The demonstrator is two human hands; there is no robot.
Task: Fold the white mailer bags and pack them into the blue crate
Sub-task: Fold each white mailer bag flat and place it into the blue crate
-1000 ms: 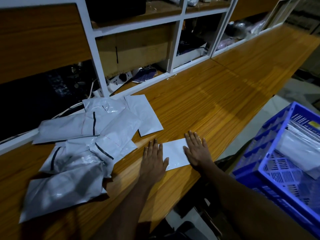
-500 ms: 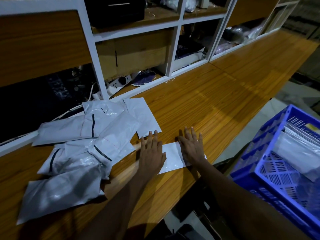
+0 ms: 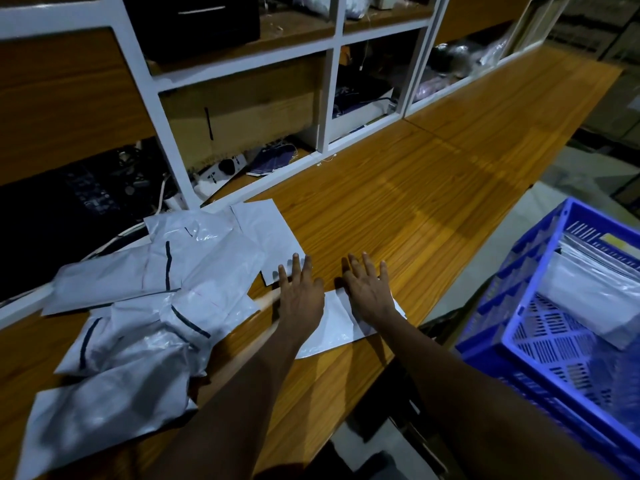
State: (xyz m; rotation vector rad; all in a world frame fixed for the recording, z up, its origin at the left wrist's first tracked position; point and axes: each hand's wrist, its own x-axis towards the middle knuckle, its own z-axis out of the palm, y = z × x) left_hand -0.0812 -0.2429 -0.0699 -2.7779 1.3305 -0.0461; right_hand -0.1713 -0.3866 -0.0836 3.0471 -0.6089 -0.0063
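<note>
Your left hand (image 3: 300, 292) and right hand (image 3: 369, 289) lie flat with fingers straight, gripping nothing. Both press the folded white plastic mailer bag (image 3: 337, 318) at lower centre of the frame, on the orange wooden counter (image 3: 415, 202). Sweep both palms outward along the crease to push out trapped air, or the slick film will likely spring open. The heap of unfolded white mailer bags (image 3: 145, 306) lies at left, and the blue slotted plastic crate (image 3: 502, 292) sits at lower right.
</note>
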